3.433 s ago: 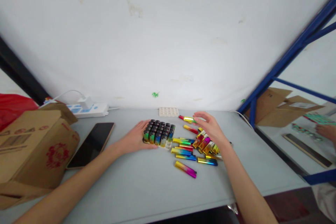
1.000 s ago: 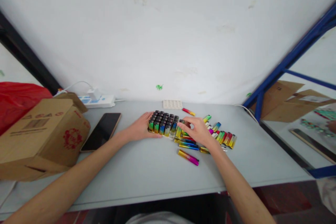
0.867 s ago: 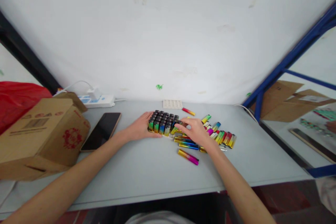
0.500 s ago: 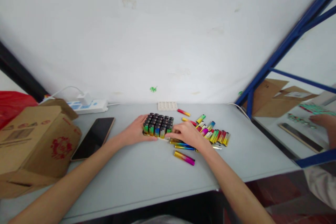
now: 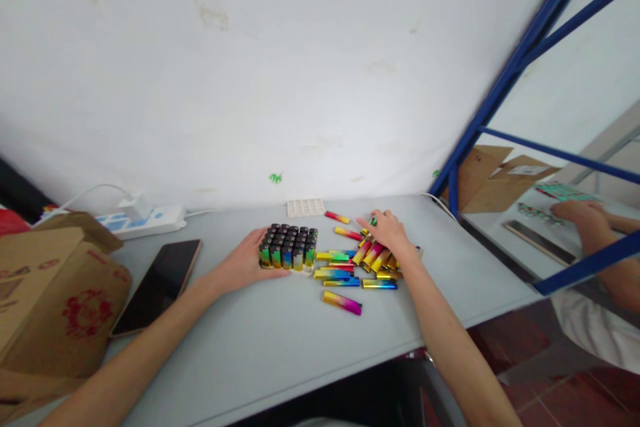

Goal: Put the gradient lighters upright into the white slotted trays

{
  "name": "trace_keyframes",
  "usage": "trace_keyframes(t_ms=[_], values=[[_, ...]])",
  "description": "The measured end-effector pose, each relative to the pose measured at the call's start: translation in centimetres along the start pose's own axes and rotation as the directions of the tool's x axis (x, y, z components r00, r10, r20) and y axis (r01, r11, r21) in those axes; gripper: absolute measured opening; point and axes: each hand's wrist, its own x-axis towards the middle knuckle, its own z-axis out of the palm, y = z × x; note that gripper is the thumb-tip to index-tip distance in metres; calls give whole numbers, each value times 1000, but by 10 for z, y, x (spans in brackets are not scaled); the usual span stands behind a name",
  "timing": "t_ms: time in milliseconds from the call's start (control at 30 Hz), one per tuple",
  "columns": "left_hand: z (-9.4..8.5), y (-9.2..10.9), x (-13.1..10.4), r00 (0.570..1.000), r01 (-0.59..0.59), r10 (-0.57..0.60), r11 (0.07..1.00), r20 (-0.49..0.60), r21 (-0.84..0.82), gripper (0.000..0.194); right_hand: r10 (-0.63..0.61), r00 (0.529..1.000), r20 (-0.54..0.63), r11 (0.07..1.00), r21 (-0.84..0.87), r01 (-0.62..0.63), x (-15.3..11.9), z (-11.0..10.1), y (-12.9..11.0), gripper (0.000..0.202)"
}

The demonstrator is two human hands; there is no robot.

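A person's bare right hand (image 5: pixel 390 230) reached over the far side of a loose pile of metallic-coloured lighters (image 5: pixel 373 255), with thumb and forefinger slightly apart around a green lighter end (image 5: pixel 373 221); whether they pinched it could not be told. The pile lay beneath the palm and toward the person from the fingertips, and several of its lighters slanted from near left to far right. Left of it, other loose lighters (image 5: pixel 333 274) lay mostly sideways, their long axes pointing roughly at the packed block of upright, black-topped lighters (image 5: pixel 287 248). The left hand (image 5: pixel 243 261) was clamped around that block's left end, thumb along the near side. The right hand was by far the nearer to the pile, the block well to its left.
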Motion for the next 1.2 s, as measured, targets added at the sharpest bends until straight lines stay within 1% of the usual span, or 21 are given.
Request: trace_keyframes(t_ms=[33, 100, 200, 367, 400, 433, 500, 533, 567, 667, 733, 767, 800, 833, 867, 933, 1000, 1100, 1200], values=[[0, 0, 0, 1000, 4, -4, 1000, -4, 4, 96, 1, 1000, 25, 1000, 14, -2, 0, 4, -4, 56], [-1, 0, -1, 1000, -5, 5, 1000, -18, 10, 96, -15, 999, 31, 994, 106, 12, 1, 10, -12, 51], [-1, 0, -1, 999, -37, 37, 999, -28, 10, 91, -56, 998, -15, 963, 263, 58, 6, 14, -20, 40], [-1, 0, -2, 1000, -29, 30, 999, -5, 26, 89, -143, 987, -73, 882, 442, 161, 13, 17, -29, 43], [-1, 1, -2, 1000, -22, 22, 999, -2, 32, 90, -143, 986, -84, 844, 510, 166, 13, 17, -31, 44], [-1, 1, -2, 1000, -17, 17, 999, 2, 36, 90, -141, 986, -91, 778, 606, 167, 12, 18, -33, 47], [-1, 2, -2, 1000, -10, 9, 999, 6, 40, 93, -148, 985, -92, 581, 797, 162, 10, 19, -37, 51], [-1, 2, -2, 1000, -6, 5, 999, 10, 41, 94, -161, 983, -91, 486, 860, 159, 8, 20, -38, 53], [-1, 2, -2, 1000, -2, 2, 999, 15, 40, 95, -180, 980, -87, 420, 894, 157, 5, 19, -40, 54], [-1, 1, -2, 999, -1, 0, 999, 34, 34, 97, -213, 976, -50, 348, 930, 123, -4, 15, -47, 57], [-1, 0, -1, 999, -15, 14, 1000, 35, 24, 96, -214, 977, 13, 285, 957, 50, -9, 11, -51, 60], [-1, 0, -1, 999, -23, 23, 1000, 31, 17, 95, -212, 976, 47, 273, 962, 13, -12, 8, -53, 60], [-1, 0, -1, 999, -30, 30, 1000, 23, 10, 94, -203, 977, 66, 285, 958, -5, -14, 6, -56, 59], [-1, 0, -1, 999, -36, 36, 999, 16, 3, 93, -189, 980, 59, 323, 946, 5, -17, 3, -58, 57], [-1, 1, -1, 999, -40, 40, 999, 13, -2, 92, -172, 985, 28, 378, 925, 40, -20, 1, -61, 56], [-2, 4, -2, 999, -42, 42, 999, 20, -2, 92, -149, 985, -86, 499, 854, 150, -28, -2, -68, 57], [-3, 7, -2, 999, -35, 35, 999, 33, 7, 93, -155, 972, -178, 590, 772, 235, -37, -3, -76, 61], [-4, 10, -3, 999, -33, 32, 999, 40, 21, 92, -195, 959, -206, 646, 708, 284, -51, -1, -88, 59], [-4, 11, -3, 998, -46, 45, 999, 32, 15, 92, -249, 945, -213, 652, 685, 326, -60, 3, -98, 50]])
